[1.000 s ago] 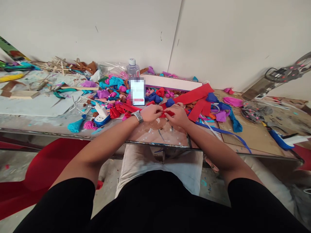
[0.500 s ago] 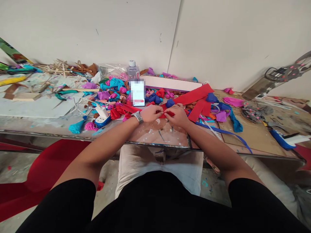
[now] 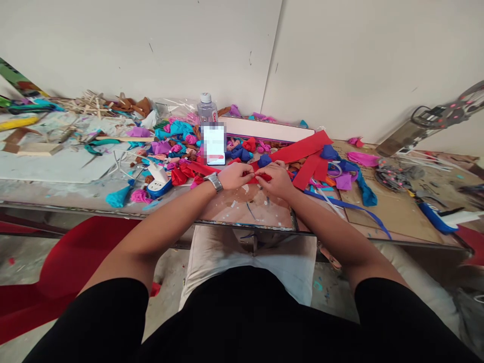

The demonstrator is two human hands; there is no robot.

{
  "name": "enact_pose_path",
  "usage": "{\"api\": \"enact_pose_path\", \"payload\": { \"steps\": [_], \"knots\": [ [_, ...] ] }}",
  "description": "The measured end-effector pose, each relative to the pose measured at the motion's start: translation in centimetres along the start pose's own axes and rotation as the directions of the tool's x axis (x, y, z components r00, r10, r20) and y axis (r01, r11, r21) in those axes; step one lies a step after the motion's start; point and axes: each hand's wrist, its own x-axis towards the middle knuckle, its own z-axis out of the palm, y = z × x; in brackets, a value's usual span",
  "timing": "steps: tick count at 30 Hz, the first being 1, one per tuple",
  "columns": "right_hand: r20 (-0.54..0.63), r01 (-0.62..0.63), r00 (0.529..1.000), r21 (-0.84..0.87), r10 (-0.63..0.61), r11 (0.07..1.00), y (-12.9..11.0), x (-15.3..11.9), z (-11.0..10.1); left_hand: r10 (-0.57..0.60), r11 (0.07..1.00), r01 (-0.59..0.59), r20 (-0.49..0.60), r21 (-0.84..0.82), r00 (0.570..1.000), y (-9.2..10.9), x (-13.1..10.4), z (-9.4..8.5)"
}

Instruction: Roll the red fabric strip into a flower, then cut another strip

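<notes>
My left hand, with a watch on its wrist, is closed, thumb and fingertips pinched together at the end of a small red piece. Facing it, my right hand curls round the same piece, which looks like rolled or folded crepe paper or cloth. Fingers hide most of it. Just behind the hands lie wide red strips and a blue bunched piece. A phone with a lit, blurred screen stands behind my left hand.
Rolled and crumpled coloured pieces are heaped around the phone. A bottle stands at the back. To the left are a power strip, pliers and wood sticks. Cardboard and another power strip lie right.
Both hands stay in almost the same place, still pinching the red piece, with only a slight finger shift. The view has moved very slightly.
</notes>
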Motion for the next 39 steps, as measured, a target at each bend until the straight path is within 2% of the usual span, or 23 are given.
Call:
{"api": "enact_pose_path", "payload": {
  "steps": [9,23,34,39],
  "knots": [
    [0.002,-0.031,1.0,-0.003,0.031,1.0,-0.15,0.06,-0.01,0.022,1.0,-0.022,0.025,0.008,0.999,-0.22,-0.05,0.04],
    [-0.015,-0.027,1.0,-0.027,0.026,0.999,-0.08,0.0,0.03,0.059,0.937,-0.074,0.054,0.342,0.997,-0.27,-0.15,0.32],
    [-0.053,0.007,0.999,-0.005,-0.007,1.0,0.47,-0.07,0.37,0.039,0.943,-0.05,0.038,0.328,0.998,-0.17,-0.23,0.37],
    [-0.03,-0.001,1.0,-0.002,0.001,1.0,0.29,-0.04,0.29,0.054,0.962,-0.059,0.026,0.268,0.998,-0.14,-0.15,0.29]
  ]
}}
